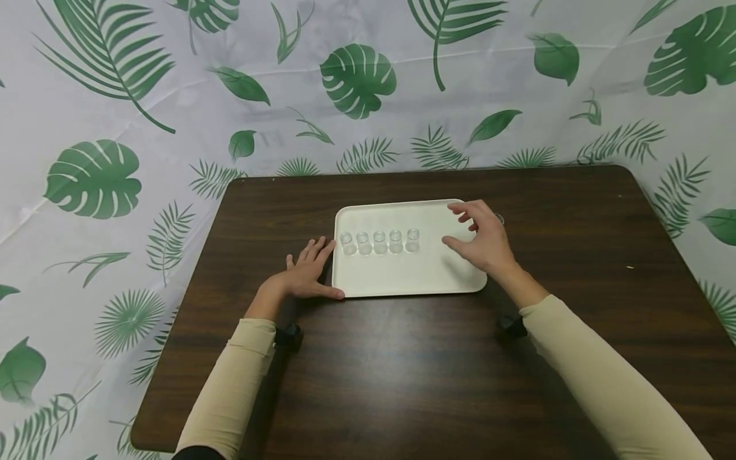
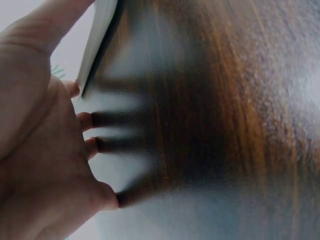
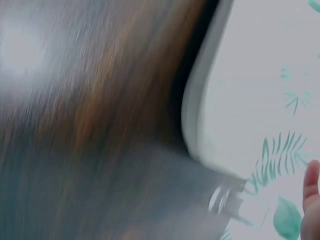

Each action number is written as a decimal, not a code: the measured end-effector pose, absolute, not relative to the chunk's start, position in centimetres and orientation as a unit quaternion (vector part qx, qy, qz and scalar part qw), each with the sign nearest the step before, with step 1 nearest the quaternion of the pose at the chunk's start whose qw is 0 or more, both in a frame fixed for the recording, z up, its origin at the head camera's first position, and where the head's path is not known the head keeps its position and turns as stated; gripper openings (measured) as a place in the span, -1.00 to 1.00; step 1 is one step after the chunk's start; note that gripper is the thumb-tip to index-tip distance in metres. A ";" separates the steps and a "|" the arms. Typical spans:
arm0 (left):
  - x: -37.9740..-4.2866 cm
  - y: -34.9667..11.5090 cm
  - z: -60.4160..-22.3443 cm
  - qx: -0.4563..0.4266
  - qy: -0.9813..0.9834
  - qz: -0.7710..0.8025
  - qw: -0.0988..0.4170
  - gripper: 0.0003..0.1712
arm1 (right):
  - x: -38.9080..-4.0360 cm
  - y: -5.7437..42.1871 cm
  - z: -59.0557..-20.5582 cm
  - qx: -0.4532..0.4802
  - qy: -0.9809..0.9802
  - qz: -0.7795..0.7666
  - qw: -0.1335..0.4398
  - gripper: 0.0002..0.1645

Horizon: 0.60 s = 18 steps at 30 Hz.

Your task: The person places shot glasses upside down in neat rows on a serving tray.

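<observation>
Several small clear glass jars (image 1: 379,243) stand in a row on the left half of a white rectangular tray (image 1: 402,281). My left hand (image 1: 305,275) lies with spread fingers at the tray's left edge, its thumb at the near left corner. In the left wrist view its fingertips (image 2: 86,121) meet the tabletop. Above the tray's right end, my right hand (image 1: 485,239) holds nothing; its thumb and fingers are wide apart. Another glass jar (image 1: 499,219) is partly hidden behind that hand. The right wrist view shows this jar (image 3: 218,200), blurred, on the table past the tray's corner.
The tray rests on a dark brown wooden table (image 1: 391,370) with rounded corners. Behind the table hangs a white cloth (image 1: 437,108) printed with green leaves. A small pale speck (image 1: 630,267) lies on the tabletop at the right.
</observation>
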<state>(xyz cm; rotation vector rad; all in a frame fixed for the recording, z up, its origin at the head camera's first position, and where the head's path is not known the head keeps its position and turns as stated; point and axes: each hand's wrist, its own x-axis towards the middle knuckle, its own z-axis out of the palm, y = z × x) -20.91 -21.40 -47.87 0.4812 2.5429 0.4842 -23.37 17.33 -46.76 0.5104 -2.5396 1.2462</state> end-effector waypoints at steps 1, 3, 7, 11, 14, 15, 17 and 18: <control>-20.9 -21.4 -47.8 0.177 0.935 0.177 0.252 0.41 | -23.4 17.8 -46.6 0.167 -0.874 0.430 0.150 -0.31; -20.9 -21.4 -47.8 0.177 0.935 0.176 0.252 0.41 | -23.5 18.8 -46.5 0.152 -0.872 0.429 0.181 -0.35; -20.9 -21.3 -47.7 0.178 0.935 0.174 0.253 0.42 | -23.4 20.7 -46.7 0.114 -0.866 0.430 0.226 -0.38; -21.0 -21.2 -47.8 0.177 0.935 0.175 0.254 0.42 | -23.4 22.1 -47.2 0.056 -0.877 0.422 0.221 -0.33; -20.9 -21.3 -47.7 0.176 0.935 0.175 0.255 0.42 | -23.2 22.7 -47.8 0.017 -0.891 0.412 0.188 -0.25; -20.9 -21.3 -47.7 0.176 0.935 0.174 0.254 0.42 | -23.1 22.9 -48.0 0.007 -0.896 0.410 0.172 -0.23; -20.9 -21.3 -47.6 0.177 0.935 0.175 0.253 0.42 | -23.0 23.3 -48.6 -0.009 -0.900 0.412 0.141 -0.18; -20.9 -21.2 -47.6 0.178 0.935 0.175 0.252 0.42 | -22.9 23.5 -48.8 -0.016 -0.902 0.414 0.125 -0.17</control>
